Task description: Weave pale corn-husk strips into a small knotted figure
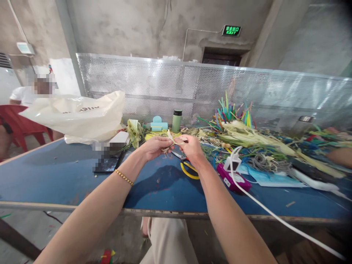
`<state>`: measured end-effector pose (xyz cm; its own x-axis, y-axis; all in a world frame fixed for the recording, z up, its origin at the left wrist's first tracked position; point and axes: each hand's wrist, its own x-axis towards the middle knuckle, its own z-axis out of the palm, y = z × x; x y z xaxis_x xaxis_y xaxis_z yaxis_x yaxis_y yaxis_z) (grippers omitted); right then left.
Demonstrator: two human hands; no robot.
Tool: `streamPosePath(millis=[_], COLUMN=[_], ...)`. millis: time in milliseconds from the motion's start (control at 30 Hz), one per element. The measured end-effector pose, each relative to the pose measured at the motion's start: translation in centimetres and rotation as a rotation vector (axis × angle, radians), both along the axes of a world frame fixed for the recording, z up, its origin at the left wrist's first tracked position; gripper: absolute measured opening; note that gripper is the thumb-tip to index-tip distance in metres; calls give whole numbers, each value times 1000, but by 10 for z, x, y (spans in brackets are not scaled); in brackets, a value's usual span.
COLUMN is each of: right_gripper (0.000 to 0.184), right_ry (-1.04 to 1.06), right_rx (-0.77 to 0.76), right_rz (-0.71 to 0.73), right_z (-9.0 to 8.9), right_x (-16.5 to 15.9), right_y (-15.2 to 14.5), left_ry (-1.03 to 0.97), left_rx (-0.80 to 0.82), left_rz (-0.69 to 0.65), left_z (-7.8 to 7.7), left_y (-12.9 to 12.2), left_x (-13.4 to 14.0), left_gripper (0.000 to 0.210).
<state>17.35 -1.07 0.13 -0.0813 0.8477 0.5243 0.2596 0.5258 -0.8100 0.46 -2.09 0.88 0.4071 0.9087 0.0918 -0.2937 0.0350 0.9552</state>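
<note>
My left hand [154, 147] and my right hand [191, 148] meet above the middle of the blue table. Both are closed, pinching a pale strip [169, 135] that looks like dried corn husk. One end of it sticks up between the fingers, and thin loose ends hang below my left fingertips. Just under my hands lies a pair of scissors [189, 174] with yellow and black handles, partly covered by my right wrist. Beyond my right hand spreads a pile of pale husks [244, 135] mixed with green strands.
A white plastic bag [79, 115] and a dark tablet-like object [106, 164] are on the left. A green bottle [176, 121] stands behind my hands. On the right are a purple power socket [233, 181], a white cable [264, 205] and a blue face mask [275, 179]. A person [23, 96] sits far left.
</note>
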Motion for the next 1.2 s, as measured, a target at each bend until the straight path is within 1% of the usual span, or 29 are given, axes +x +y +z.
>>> streamPosePath(millis=[133,200,300,367,500,567,633,767,867,1000,1200], right_gripper=[30,37,51,55,45,43,41,40,42,44,43], right_ry=[-4,19,54,34,10,64,125,210,230,232,276], right_rx=[26,19,-32,-44,5,-5,-30,-61,-90,-120,-213], right_rz=[37,77,152,165,126,150,174,198,242,282,416], right_z=[-1,2,6,7,6,6,8,13,14,12,9], right_x=[-1,-3,-6,-7,-8,-7,-5,-4,-6,-7,-7], right_y=[0,-3,-10,-13,-13,-12,-13,-18,-22,-22,-19], left_ry=[6,2,-16,-26,-12,7,29,56,96,130,126], left_rx=[-1,0,24,41,116,146,122,121,162,226,322], left_rz=[-18,-6,23,44,53,6,-81,-137,-180,-170,-152], left_z=[-2,-3,-4,-5,-6,-4,-1,5,6,3,-3], left_y=[1,2,3,4,2,0,-2,-7,-9,-8,-4], left_x=[0,0,1,4,7,5,2,-5,-5,-3,1], left_gripper=[9,9,8,8,8,9,13,27,28,24,24])
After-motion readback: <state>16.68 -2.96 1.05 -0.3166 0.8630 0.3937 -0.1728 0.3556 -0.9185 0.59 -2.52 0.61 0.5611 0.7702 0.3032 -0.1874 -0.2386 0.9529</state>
